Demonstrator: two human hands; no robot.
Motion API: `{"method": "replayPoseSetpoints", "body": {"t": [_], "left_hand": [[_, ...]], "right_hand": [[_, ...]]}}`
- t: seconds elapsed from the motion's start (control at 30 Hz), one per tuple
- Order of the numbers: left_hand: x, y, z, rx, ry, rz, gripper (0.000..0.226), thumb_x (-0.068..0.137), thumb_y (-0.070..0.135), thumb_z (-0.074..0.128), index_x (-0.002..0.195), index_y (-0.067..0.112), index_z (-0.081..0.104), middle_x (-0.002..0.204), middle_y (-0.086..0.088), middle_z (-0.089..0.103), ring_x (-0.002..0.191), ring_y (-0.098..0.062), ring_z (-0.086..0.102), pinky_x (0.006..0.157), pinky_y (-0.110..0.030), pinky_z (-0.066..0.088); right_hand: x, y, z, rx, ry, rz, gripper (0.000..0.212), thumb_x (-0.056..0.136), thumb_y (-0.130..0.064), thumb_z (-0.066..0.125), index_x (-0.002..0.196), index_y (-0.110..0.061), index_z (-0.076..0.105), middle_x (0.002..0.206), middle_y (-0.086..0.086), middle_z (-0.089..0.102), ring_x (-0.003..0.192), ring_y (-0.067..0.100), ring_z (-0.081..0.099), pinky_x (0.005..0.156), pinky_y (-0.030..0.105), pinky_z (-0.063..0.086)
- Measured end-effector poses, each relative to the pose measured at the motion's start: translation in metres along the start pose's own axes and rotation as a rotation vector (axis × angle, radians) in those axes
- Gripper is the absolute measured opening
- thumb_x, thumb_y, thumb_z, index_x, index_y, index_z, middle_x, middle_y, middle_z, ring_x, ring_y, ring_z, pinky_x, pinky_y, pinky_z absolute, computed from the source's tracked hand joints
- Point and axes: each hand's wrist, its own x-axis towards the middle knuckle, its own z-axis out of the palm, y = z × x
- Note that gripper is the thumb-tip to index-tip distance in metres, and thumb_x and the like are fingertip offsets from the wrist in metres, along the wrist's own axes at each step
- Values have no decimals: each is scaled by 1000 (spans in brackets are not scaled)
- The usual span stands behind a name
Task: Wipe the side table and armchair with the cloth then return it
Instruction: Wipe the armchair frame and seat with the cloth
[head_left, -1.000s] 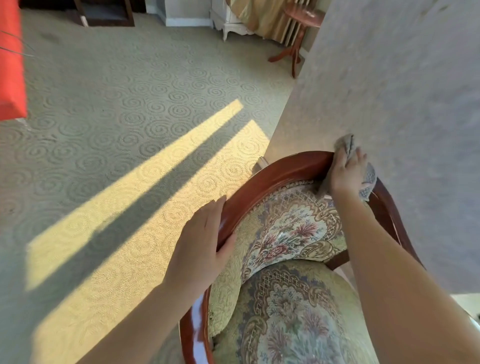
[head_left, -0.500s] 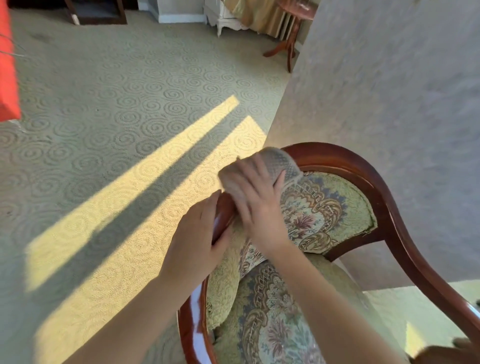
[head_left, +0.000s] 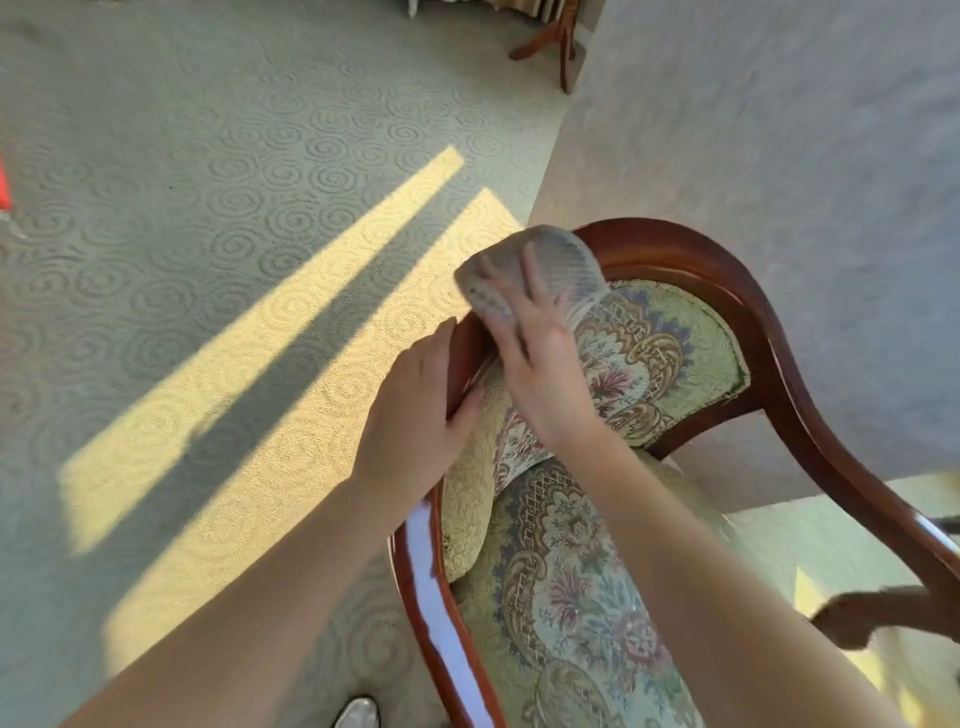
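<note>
Seen from the head camera, looking down over a wooden-framed armchair with floral tapestry upholstery (head_left: 613, 587), its polished reddish-brown frame curving from the left arm up over the backrest and down the right side. Right hand (head_left: 540, 364) lies flat with fingers spread over a grey, waffle-textured cleaning cloth (head_left: 524, 275), pressing it onto the top rail at the upper left of the backrest, where wood meets padding; the cloth drapes over the rail and partly onto the upholstered panel. The hand is open on the cloth, palm down, not clenched around it. Left hand (head_left: 415, 410) wraps the frame just below and beside the cloth, fingers along the outer edge of the wood, thumb on the inner side against the padding, closed on the rail. The two hands nearly touch. Both forearms are bare. Pale green carpet with a raised spiral pattern (head_left: 234, 208) spreads to the left, crossed by two bands of sunlight. A textured grey wall (head_left: 779, 156) stands just behind the chair. At the top edge, dark wooden legs of a small side table (head_left: 550, 36) show, well apart from the chair.
</note>
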Motion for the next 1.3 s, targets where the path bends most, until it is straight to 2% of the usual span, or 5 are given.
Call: {"method": "replayPoseSetpoints", "body": {"t": [0.2,0.4,0.8,1.2,1.3], "left_hand": [[2,1,-7,18,-45,30,55,88,37,49,132,5,43,130,-14,53,122,-31,49,98,-36,39],[-39,36,-9,211,27,222,53,95,38,46,139,10,39,148,-10,38,139,-27,31,113,-44,24],[-210,63,71,224,-536,360,52,92,52,35,77,20,73,72,8,71,71,-10,65,102,-34,42],[-226,55,95,454,-300,472,47,86,36,47,43,18,50,39,2,54,39,-20,48,68,-32,48],[-227,52,98,479,-272,464,44,83,36,51,43,20,47,38,2,53,38,-20,46,67,-30,40]], "right_hand": [[-96,-34,-16,119,73,117,26,101,-20,43,125,-25,52,81,-33,63,71,-1,63,61,4,42],[-169,3,-62,457,378,627,24,101,-35,42,102,-41,65,99,-15,72,92,5,67,77,24,55],[-330,90,-93,352,718,1100,28,102,-30,38,112,-15,60,107,14,65,107,39,60,95,55,49],[-408,190,-89,136,818,1048,32,102,-32,39,126,-20,57,105,-8,64,88,-3,57,71,7,39],[-402,221,-70,50,664,1029,41,102,-39,35,136,-23,51,138,-3,53,122,7,48,99,11,31]]}}
